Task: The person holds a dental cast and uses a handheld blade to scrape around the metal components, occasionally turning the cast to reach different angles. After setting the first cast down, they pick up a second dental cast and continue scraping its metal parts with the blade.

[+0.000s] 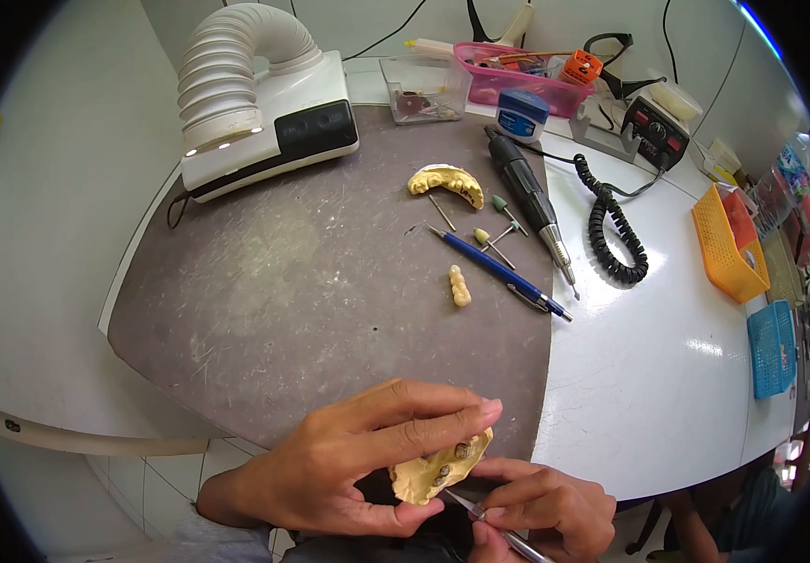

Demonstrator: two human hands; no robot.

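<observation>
My left hand [358, 450] grips a yellow plaster dental model [419, 481] with dark-marked teeth, close to my body at the mat's front edge. In my right hand [555, 511] is a slim metal scalpel [520, 544], its pointed blade right at the model's lower edge. Beyond the hands, a tooth-coloured dental bridge [459, 285] lies on the brown mat [264, 281]. Near it are a blue mechanical pencil [499, 272], several small rotary burs [504, 213] and a second yellow dental model [446, 182].
A black handpiece [527, 192] with a coiled cord [616, 230] lies on the right. At the back stand a white suction unit [269, 122], a clear box [424, 89], a pink basket [518, 80] and a blue-lidded jar [521, 114]. Orange [729, 244] and blue baskets [772, 347] line the right edge.
</observation>
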